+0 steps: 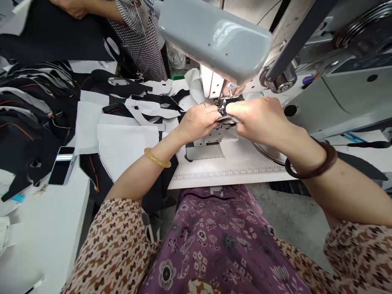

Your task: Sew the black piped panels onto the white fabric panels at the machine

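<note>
Both hands are at the needle area of a grey industrial sewing machine [211, 38], close to its lit presser foot [221, 107]. My left hand [198, 121] has its fingers bent and pressed together at the near left edge of a small dark fabric piece [228, 119]. On the other side, my right hand [259, 118] is closed round the right end of that piece, thumb on top and fingers curled below. Most of the fabric is hidden by the hands and the foot. Under the hands is the machine's metal bed [205, 152].
White and black cut pieces [122, 136] lie left of the machine. Farther left are stacked dark pieces [27, 130] and a phone [62, 165]. A co-worker's arm [98, 10] reaches over dark cloth at upper left. A printed ruler [226, 173] runs along the table's front edge.
</note>
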Motion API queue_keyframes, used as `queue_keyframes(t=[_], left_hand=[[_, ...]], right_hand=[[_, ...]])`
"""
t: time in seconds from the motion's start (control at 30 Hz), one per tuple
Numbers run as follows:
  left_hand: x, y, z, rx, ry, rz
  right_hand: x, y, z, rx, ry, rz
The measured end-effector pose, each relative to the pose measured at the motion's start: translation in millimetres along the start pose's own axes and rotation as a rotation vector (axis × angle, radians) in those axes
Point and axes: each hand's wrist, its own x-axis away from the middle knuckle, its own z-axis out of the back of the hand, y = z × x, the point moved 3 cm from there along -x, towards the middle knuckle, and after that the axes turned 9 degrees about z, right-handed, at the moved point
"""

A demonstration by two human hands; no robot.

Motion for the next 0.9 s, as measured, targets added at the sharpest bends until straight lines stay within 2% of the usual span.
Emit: queue_keyframes(t=[0.07, 0.17, 0.23, 0.4, 0.53, 0.73, 0.83, 0.9], left_hand=[[2.6, 2.0, -8.0, -0.026, 0.046, 0.075], [15.1, 6.3, -22.9, -0.114, 0.242, 0.211], [27.1, 8.3, -30.1, -0.12, 0.326, 0.208], [46.4, 6.7, -30.9, -0.079, 0.217, 0.022], [44.1, 4.3, -30.4, -0.002, 0.196, 0.076], [36.0, 2.1, -34.1, -0.004, 0.172, 0.2], [34.4, 2.7, -29.5, -0.035, 0.198, 0.175], [32.3, 4.0, -24.5, -0.072, 0.221, 0.106]], right_hand=[[0.2, -6.5, 1.1, 0.004, -0.007, 0.015], [6.0, -24.7, -6.4, 0.033, -0.013, 0.09], [11.3, -36.7, -15.7, 0.081, 0.024, 0.172], [19.8, -44.4, -31.3, 0.17, 0.156, 0.285], [18.0, -37.4, -26.2, 0.12, 0.101, 0.27], [7.7, -29.8, -19.2, 0.139, 0.03, 0.228], [7.4, -32.7, -22.9, 0.162, 0.049, 0.225], [13.9, -36.8, -24.5, 0.167, 0.063, 0.211]])
